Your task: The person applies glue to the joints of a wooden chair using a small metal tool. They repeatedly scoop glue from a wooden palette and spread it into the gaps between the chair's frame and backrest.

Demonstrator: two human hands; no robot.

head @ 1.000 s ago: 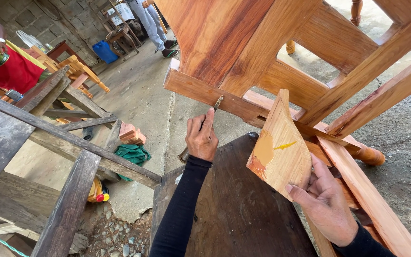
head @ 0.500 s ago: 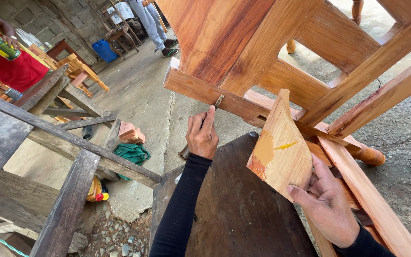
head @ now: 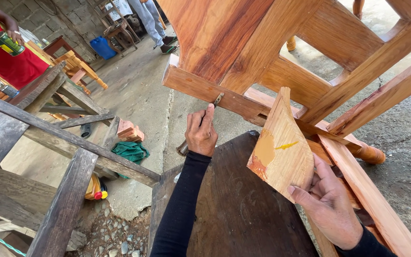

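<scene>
Our left hand (head: 201, 134) is curled tight round a putty knife (head: 215, 102), forefinger laid along it, blade tip pressed to the lower rail (head: 205, 89) of the reddish wooden furniture frame (head: 243, 43) overhead. Our right hand (head: 328, 205) pinches a curved offcut board (head: 281, 150) from below, fingers closed on its lower edge, with a smear of tan filler (head: 264, 151) on its face. Both hover over the dark wooden panel (head: 239, 209).

Daylit concrete floor (head: 139, 95), block wall (head: 24, 14), weathered timber trestle (head: 67, 143).
</scene>
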